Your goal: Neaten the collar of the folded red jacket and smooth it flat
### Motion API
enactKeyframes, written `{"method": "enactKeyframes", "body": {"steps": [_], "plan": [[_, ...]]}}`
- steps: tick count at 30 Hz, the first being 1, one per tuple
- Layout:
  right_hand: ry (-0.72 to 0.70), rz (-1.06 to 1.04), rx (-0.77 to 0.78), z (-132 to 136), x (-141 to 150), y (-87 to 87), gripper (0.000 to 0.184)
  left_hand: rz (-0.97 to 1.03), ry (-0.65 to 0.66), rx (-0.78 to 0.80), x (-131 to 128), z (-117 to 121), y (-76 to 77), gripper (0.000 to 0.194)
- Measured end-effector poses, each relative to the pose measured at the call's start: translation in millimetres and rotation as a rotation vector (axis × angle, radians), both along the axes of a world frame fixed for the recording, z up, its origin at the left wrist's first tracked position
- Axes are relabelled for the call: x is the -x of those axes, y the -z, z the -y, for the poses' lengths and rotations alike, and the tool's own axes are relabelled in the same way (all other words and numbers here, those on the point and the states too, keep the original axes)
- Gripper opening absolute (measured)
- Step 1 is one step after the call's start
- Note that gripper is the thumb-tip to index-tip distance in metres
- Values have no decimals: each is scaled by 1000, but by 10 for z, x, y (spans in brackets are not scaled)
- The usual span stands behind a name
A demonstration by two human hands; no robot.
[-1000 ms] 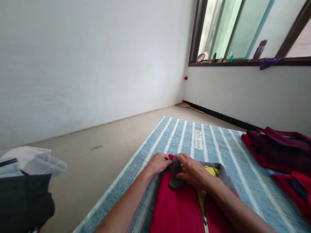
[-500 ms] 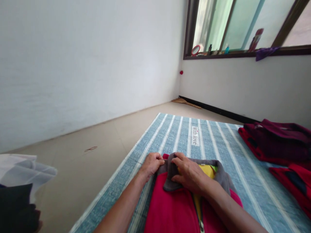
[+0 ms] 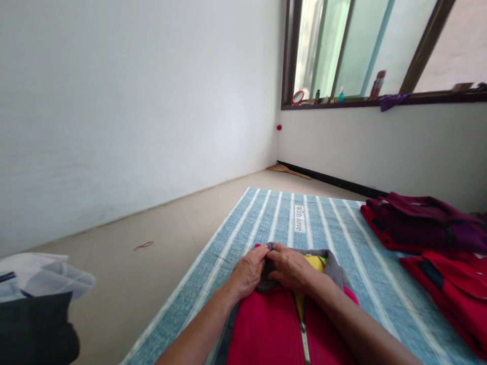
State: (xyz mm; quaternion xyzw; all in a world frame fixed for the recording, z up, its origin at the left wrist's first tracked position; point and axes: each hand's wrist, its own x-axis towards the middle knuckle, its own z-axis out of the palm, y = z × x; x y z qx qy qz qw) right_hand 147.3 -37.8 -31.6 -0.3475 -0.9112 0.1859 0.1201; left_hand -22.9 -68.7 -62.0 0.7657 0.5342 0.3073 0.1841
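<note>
— On the striped mat (image 3: pixel 274 213), head view, item one?
— Red jacket (image 3: pixel 266 329), lying flat at the near end of the blue-and-white mat, zip (image 3: pixel 303 332) running up its middle, yellow lining (image 3: pixel 317 262) showing at the neck.

— Item two?
— Grey collar (image 3: pixel 335 268) at the jacket's top edge, folded over the red cloth.

— Hands?
— Left hand (image 3: pixel 248 272): fingers curled and pinched on the left end of the grey collar. Right hand (image 3: pixel 291 266): fingers closed on the same collar, just beside the left; the two hands touch at the fingertips. Both forearms lie over the jacket.

— Other stock on the mat?
— Stack of folded dark red garments (image 3: pixel 418 228) at the right edge, far end; a brighter red folded garment (image 3: pixel 449 289) nearer, just beside it. A white label (image 3: pixel 299 218) with lettering, sewn into the mat beyond the hands.

— Off the mat?
— Bare floor (image 3: pixel 163 243) to the left; a black cloth (image 3: pixel 34 329) with white sheets (image 3: pixel 41 274) on it at the lower left corner. Broom (image 3: pixel 287 170) lying against the far wall under the window (image 3: pixel 357 45); small bottles on the sill, too small to identify, and a purple cloth (image 3: pixel 390 100) hanging over its edge.
</note>
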Motion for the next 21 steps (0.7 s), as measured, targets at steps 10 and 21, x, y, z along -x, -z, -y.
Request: {"method": "enactKeyframes", "body": {"steps": [10,21], "plan": [[288,-176,-150,594,-834,7,17,-118,-128,-64,22,242,-2,40],[383,-290,22,1026,-889,172,28,-290,-240,-37,-265,467,-121,36]]}}
